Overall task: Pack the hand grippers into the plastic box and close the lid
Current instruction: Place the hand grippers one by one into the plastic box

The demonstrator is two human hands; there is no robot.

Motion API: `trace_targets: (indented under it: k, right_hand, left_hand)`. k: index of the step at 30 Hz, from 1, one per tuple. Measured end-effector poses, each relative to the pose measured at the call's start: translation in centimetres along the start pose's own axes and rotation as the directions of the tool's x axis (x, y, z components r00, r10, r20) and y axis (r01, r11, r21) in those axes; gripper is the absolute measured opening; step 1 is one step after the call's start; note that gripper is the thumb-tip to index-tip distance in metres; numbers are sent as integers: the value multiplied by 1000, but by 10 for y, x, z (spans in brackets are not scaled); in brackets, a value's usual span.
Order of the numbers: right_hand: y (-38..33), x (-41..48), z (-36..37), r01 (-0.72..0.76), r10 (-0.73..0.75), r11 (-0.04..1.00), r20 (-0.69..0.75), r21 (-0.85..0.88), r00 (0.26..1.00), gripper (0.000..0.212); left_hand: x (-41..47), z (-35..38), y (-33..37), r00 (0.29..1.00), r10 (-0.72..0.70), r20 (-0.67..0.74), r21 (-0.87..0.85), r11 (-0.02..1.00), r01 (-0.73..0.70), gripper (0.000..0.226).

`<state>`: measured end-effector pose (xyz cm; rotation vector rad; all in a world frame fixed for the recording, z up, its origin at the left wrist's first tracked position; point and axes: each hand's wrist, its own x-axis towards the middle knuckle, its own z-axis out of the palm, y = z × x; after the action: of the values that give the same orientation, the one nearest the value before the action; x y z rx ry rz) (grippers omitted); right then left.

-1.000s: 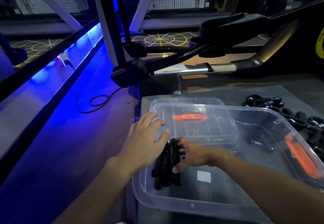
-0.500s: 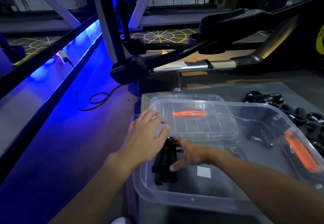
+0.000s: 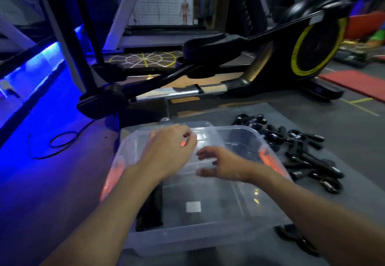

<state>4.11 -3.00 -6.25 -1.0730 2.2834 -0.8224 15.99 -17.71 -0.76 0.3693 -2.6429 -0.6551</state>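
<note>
Two bare hands are hovering over the clear plastic box [image 3: 208, 238], which is sitting on a grey mat [image 3: 312, 120]. At the box's left wall, a few black hand grippers [image 3: 151, 209] are lying inside, partly hidden by the forearm. Left hand [image 3: 166, 151] is curling its fingers loosely with nothing pinched. Right hand [image 3: 223, 164] is spreading its fingers, blurred and holding nothing. Further right, a pile of hand grippers [image 3: 302, 157] is lying on the mat beside the box.
</note>
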Motion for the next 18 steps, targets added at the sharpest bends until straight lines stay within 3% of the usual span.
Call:
trace_targets:
  k: [5, 7, 9, 13, 18]
  right_hand:
    - [29, -71, -67, 4, -44, 995, -402, -101, 915, 36]
    - [54, -98, -86, -28, -8, 998, -506, -62, 863, 26]
    - [87, -124, -98, -106, 80, 994, -564, -12, 822, 22]
    - [154, -166, -99, -291, 293, 952, -537, 91, 791, 25]
    - [213, -189, -76, -443, 438, 892, -410, 87, 800, 34]
  left_hand:
    - [15, 41, 79, 982, 175, 72, -109, 980, -166, 26]
    - [16, 61, 105, 961, 243, 131, -154, 963, -222, 23]
    - [14, 81, 125, 930, 318, 185, -174, 942, -288, 36]
    - [8, 117, 144, 869, 382, 313, -117, 924, -364, 60]
    - [2, 143, 144, 818, 393, 420, 13, 898, -439, 78]
